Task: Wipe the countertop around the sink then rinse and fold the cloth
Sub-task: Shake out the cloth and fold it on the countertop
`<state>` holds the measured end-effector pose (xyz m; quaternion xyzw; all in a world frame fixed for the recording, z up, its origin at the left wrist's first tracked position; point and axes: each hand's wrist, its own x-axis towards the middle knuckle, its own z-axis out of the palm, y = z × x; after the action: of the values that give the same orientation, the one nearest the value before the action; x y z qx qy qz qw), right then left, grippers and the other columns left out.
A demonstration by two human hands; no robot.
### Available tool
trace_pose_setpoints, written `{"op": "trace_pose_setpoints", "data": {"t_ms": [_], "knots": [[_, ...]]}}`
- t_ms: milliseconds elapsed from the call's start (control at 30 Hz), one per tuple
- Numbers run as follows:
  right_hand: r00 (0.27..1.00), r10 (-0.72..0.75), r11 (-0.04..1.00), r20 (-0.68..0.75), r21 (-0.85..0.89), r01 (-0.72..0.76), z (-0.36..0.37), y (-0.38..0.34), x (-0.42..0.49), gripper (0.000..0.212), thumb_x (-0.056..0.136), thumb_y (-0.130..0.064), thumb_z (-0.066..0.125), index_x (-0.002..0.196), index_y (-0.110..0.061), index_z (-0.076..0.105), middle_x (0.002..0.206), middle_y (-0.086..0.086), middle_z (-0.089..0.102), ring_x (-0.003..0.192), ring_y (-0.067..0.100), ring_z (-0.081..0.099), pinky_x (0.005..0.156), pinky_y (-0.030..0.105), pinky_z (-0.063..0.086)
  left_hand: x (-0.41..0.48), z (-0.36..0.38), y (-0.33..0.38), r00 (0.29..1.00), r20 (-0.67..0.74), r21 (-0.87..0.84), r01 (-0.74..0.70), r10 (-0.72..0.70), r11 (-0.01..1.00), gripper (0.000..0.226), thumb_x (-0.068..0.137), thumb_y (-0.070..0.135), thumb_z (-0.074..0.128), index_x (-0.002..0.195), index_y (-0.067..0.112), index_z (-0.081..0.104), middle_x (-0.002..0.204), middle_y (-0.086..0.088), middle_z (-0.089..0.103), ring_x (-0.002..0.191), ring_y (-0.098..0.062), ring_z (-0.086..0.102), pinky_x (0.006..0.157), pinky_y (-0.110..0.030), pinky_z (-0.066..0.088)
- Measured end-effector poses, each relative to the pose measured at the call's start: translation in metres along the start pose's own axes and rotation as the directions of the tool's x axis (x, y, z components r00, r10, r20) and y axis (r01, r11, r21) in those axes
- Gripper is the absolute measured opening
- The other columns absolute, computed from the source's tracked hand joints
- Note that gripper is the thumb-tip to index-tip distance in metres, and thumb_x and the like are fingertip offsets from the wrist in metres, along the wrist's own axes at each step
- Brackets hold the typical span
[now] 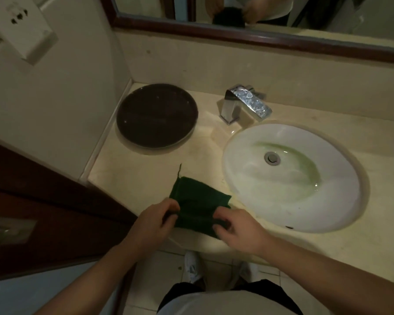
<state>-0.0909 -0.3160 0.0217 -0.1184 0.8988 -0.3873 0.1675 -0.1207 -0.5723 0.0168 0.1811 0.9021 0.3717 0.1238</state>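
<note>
A dark green cloth [197, 203] lies partly folded on the beige countertop [146, 169], just left of the white oval sink [328, 214]. My left hand [154, 220] pinches the cloth's near left edge. My right hand [236, 228] pinches its near right edge. The cloth's far half rests flat on the counter, with a loose thread sticking up at its far left corner. Greenish water sits around the sink's drain [272, 158]. No water runs from the chrome faucet [246, 104], which stands behind the sink.
A round dark tray [156, 114] sits in the counter's back left corner. A dark wooden door [43, 201] with a metal handle is at the left. A framed mirror [259, 35] hangs above the backsplash. White shoes stand on the tiled floor below.
</note>
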Motion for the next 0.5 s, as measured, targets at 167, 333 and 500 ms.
{"op": "trace_pose_setpoints", "data": {"t_ms": [167,333,500], "knots": [[0.917,0.343,0.935,-0.204,0.163,-0.314,-0.006,0.007,0.030,0.008,0.090,-0.027,0.058,0.089,-0.020,0.062,0.074,0.001,0.068,0.067,0.014,0.064,0.068,0.034,0.055,0.049,-0.007,0.020,0.988,-0.011,-0.121,0.154,-0.156,0.981,0.017,0.094,0.019,0.058,0.106,0.029,0.052,0.095,0.018,0.058,0.087,0.005,0.056,0.070,-0.009,0.042],[0.841,0.506,0.857,-0.190,0.007,-0.515,-0.008,0.012,0.041,0.014,0.086,-0.035,0.055,0.084,-0.022,0.058,0.078,-0.003,0.065,0.073,0.018,0.062,0.067,0.035,0.054,0.097,0.004,0.020,0.969,0.027,0.091,0.244,-0.247,0.966,0.023,0.094,0.026,0.058,0.116,0.023,0.054,0.105,0.004,0.060,0.097,-0.014,0.059,0.083,-0.028,0.049],[0.846,0.364,0.866,-0.390,-0.192,-0.461,-0.003,0.005,0.034,0.035,0.083,-0.048,0.058,0.106,-0.022,0.051,0.098,-0.002,0.053,0.085,0.018,0.058,0.064,0.034,0.052,0.079,0.006,0.016,0.929,-0.315,0.175,0.261,-0.197,0.949,0.026,0.090,0.025,0.061,0.115,0.015,0.059,0.110,-0.004,0.057,0.100,-0.017,0.053,0.083,-0.032,0.048]]}}
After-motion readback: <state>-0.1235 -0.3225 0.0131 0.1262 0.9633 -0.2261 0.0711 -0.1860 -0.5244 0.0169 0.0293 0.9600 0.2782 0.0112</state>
